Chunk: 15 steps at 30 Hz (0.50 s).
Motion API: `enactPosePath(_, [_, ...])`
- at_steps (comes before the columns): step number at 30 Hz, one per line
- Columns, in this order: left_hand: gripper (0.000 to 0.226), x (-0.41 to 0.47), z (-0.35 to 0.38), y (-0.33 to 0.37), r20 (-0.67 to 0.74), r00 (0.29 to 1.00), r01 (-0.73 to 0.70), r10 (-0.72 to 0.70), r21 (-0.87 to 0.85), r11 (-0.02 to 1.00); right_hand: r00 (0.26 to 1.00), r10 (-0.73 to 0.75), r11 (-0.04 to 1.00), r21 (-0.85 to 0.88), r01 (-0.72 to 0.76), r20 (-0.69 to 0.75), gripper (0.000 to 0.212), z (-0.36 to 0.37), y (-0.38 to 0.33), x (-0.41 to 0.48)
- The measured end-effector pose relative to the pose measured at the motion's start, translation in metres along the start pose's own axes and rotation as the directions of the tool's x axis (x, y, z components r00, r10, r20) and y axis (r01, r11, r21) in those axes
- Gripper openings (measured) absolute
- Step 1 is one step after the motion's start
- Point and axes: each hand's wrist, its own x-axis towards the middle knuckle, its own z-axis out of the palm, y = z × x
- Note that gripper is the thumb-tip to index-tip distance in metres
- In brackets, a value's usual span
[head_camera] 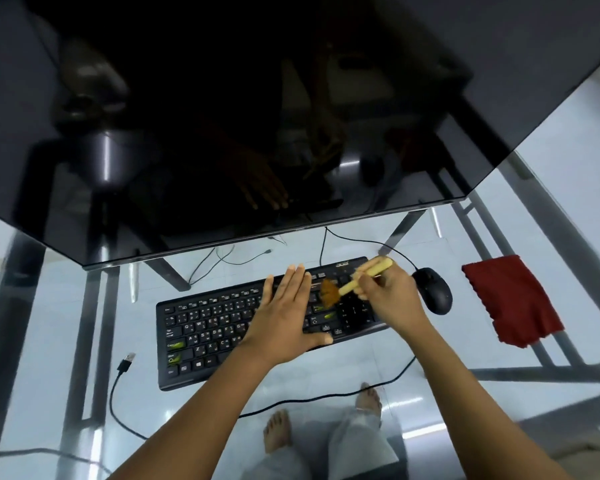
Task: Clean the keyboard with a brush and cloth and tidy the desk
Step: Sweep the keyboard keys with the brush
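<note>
Head view: the keyboard lies on the glass table. The left hand lies flat on its middle, grip spread, steadying it, while the right hand's grip pinches the brush, bristles on keys near the keyboard's right end. Short, light strokes toward the keyboard's edge should clear dust best, and the cloth lies right of the keyboard.

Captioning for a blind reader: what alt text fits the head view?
A right hand grips a wooden brush, bristles on the right part of a black keyboard, while the left hand lies flat on the keys. A black mouse and red cloth lie to its right on a glass desk.
</note>
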Motion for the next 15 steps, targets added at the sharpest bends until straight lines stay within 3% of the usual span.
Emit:
enactPosePath(2, [0.115, 0.0, 0.008, -0.001, 0.02, 1.0, -0.013, 0.013, 0.016, 1.0, 0.983, -0.069, 0.99, -0.132, 0.046, -0.172, 0.009, -0.007, 0.005, -0.003])
enactPosePath(4, [0.116, 0.001, 0.013, 0.001, 0.018, 1.0, -0.014, 0.013, 0.031, 0.999, 0.95, -0.112, 0.989, -0.128, 0.078, -0.29, 0.012, -0.019, 0.007, -0.006])
enactPosePath(8, [0.118, 0.004, 0.016, 0.001, 0.004, 1.0, -0.014, 0.014, 0.031, 0.999, 0.997, -0.08, 0.995, -0.066, 0.08, -0.006, 0.013, -0.024, 0.015, -0.016])
enactPosePath(10, [0.118, 0.004, 0.016, 0.002, -0.006, 1.0, -0.016, 0.016, 0.022, 1.0, 0.982, -0.144, 0.983, -0.13, 0.128, -0.121, 0.011, -0.027, 0.022, -0.017])
enactPosePath(12, [0.119, 0.004, 0.016, 0.003, -0.006, 1.0, -0.013, 0.013, 0.021, 1.0, 0.958, -0.117, 0.993, -0.059, 0.105, -0.263, 0.009, -0.035, 0.021, -0.016])
enactPosePath(13, [0.119, 0.004, 0.016, 0.003, -0.003, 1.0, -0.012, 0.012, 0.022, 1.0, 0.967, -0.087, 0.996, -0.001, 0.089, -0.241, 0.007, -0.038, 0.021, -0.017])
enactPosePath(15, [0.118, 0.005, 0.015, 0.003, 0.0, 1.0, -0.012, 0.012, 0.018, 1.0, 0.999, -0.036, 0.998, 0.051, 0.037, -0.011, 0.008, -0.037, 0.018, -0.021])
